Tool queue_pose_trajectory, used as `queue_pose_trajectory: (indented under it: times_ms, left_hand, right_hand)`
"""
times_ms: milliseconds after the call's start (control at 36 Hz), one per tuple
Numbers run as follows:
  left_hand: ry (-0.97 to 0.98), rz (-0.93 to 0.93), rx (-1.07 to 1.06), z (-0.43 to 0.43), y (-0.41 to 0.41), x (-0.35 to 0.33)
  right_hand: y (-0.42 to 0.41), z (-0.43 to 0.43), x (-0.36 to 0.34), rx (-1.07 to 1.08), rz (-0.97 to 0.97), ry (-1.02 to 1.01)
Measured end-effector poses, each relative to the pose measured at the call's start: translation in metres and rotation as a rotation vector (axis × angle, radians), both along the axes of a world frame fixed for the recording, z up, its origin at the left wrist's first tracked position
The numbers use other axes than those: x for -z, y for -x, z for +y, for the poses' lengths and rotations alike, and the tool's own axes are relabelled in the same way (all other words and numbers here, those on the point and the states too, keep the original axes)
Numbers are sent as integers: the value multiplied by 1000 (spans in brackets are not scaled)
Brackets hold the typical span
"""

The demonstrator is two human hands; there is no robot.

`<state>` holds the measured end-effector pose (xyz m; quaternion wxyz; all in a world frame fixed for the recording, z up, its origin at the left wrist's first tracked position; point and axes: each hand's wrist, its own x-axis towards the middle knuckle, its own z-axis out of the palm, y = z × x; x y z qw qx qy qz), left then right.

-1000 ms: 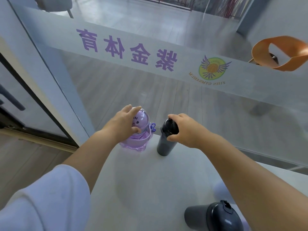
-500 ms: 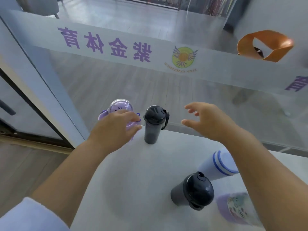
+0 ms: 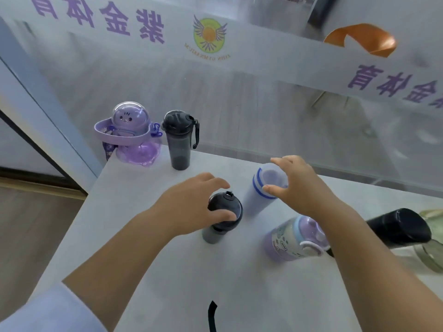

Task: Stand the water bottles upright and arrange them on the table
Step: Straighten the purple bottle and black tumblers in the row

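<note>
A purple dome-lidded bottle (image 3: 130,135) and a dark grey bottle (image 3: 179,142) stand upright at the table's far left corner. In the middle a grey bottle with a black lid (image 3: 221,219) stands upright; my left hand (image 3: 191,204) curls around its lid. A white bottle with blue stripes (image 3: 260,195) stands beside it, and my right hand (image 3: 297,185) hovers over its top with fingers spread. A purple cartoon bottle (image 3: 292,240), a black bottle (image 3: 400,226) and a clear greenish bottle (image 3: 429,257) lie on their sides at the right.
The white table (image 3: 143,236) butts against a glass wall (image 3: 239,104) with a frosted band of purple lettering. Its left edge drops to a wooden floor (image 3: 31,226). A black strap (image 3: 212,315) lies near the front edge.
Both hands have left the two far bottles and come back toward me. My left hand has closed around the grey bottle's lid; my right hand has reached over the striped white bottle.
</note>
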<state>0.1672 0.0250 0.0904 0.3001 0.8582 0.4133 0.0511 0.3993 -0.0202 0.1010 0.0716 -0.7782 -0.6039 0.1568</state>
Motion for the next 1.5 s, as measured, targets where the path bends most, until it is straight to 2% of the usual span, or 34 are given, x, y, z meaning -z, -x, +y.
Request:
queue_pose_trajectory:
  times_ms: [167,417,1028,1500]
  left_hand:
    - [41,84,36,-14,-13,2]
    - [-15,96,13,-12,-24,6]
    - [-93,70,-94,106,-68,4]
    - [-117,32,-109,123,-72,9]
  right_hand:
    - [-2,1,13,-19,45,57]
    - [-2,8,11,6,13,56]
    - [-19,59,11,28,41,43]
    - [-24,88,18,46,62,-24]
